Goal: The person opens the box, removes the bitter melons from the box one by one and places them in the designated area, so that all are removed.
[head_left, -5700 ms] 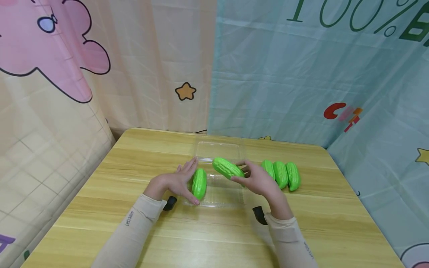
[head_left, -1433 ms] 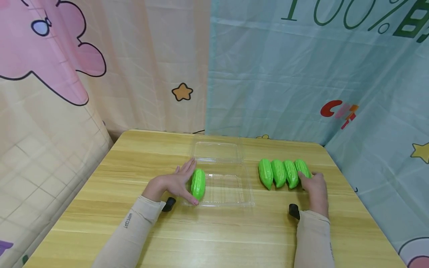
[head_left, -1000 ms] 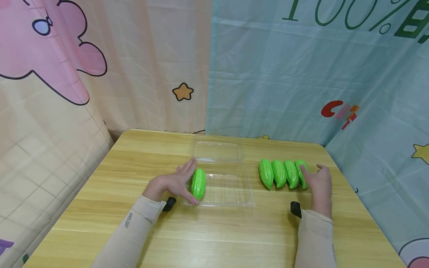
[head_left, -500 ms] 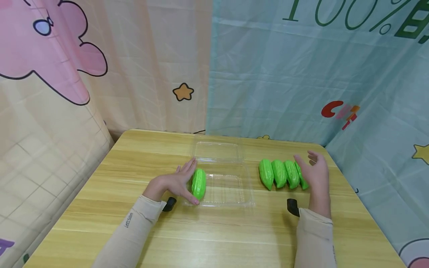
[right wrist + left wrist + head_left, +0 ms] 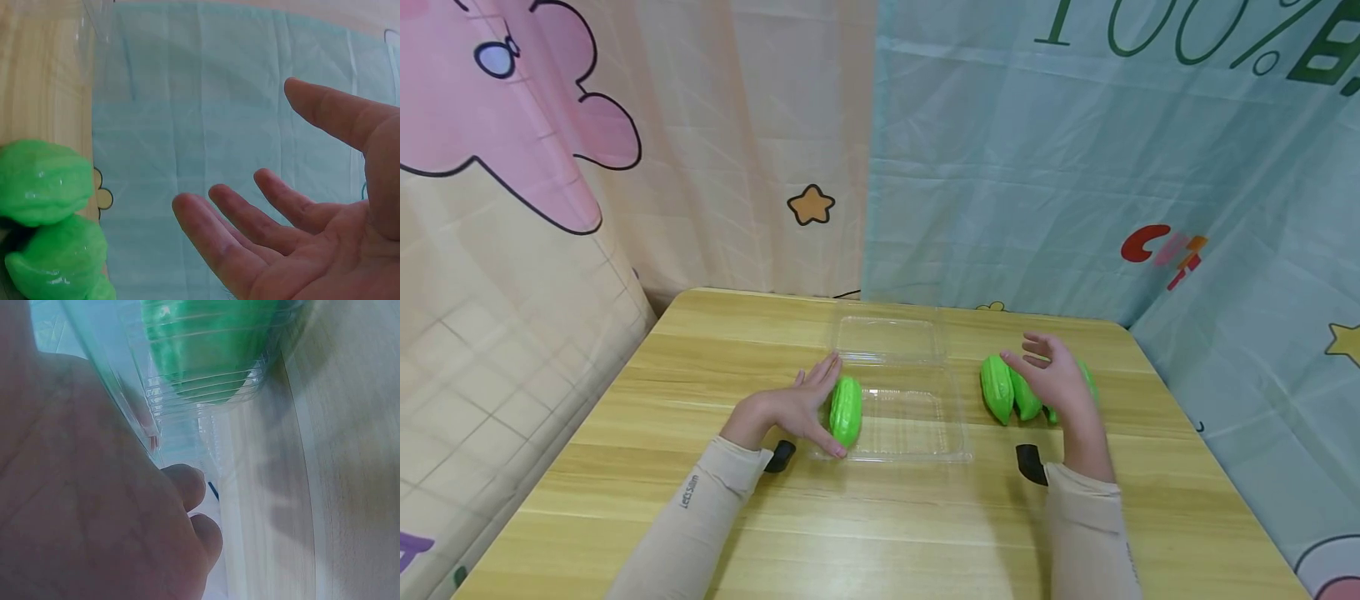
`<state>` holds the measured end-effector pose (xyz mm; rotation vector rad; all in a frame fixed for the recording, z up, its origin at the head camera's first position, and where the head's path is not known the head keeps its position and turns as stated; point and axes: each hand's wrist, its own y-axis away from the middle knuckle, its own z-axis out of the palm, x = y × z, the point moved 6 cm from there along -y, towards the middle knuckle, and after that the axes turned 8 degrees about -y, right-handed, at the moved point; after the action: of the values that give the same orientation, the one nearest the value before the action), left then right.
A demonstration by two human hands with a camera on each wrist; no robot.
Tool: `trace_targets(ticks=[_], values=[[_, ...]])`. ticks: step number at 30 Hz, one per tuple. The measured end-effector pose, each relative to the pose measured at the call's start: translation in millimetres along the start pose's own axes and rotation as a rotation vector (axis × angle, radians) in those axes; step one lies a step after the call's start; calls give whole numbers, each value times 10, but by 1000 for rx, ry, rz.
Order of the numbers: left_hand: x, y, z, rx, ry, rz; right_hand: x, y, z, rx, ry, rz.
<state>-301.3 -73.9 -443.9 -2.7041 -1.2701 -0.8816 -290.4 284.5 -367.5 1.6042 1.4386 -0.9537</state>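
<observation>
My left hand spreads along the left edge of a clear plastic hinged box, thumb near the front corner and fingers farther back. Inside the box, at its left end, lies one glossy, ridged green bitter melon; the left wrist view shows this melon through the ribbed wall, beside my palm. My right hand hovers above a row of several more bitter melons, partly hiding them. In the right wrist view its fingers extend loosely, holding nothing, with melons at lower left.
The box's transparent lid lies folded back towards the table's far edge. Everything stands on a light wooden table. Printed curtains hang close behind it and at both sides.
Earlier my right hand held a bitter melon over the box. That melon was put at the row's right end and released; the hand then lifted and moved left. My left hand stays put.
</observation>
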Motion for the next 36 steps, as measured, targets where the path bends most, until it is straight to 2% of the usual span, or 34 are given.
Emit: trace_targets(ticks=[4,11,17,24,36], values=[[-4,-3,1,0,4,-2,-27,-2,92,-43,-1,-11],[-2,-1,-3,1,5,-7,-87,8,284,-124,-77,-49],[-13,-4,2,-4,-1,-8,-131,7,490,-172,-65,-79],[-26,-27,16,-15,-1,-4,-211,43,703,-243,-149,-116],[-27,-23,20,-23,-3,-17,-218,63,1078,-336,-142,-114]])
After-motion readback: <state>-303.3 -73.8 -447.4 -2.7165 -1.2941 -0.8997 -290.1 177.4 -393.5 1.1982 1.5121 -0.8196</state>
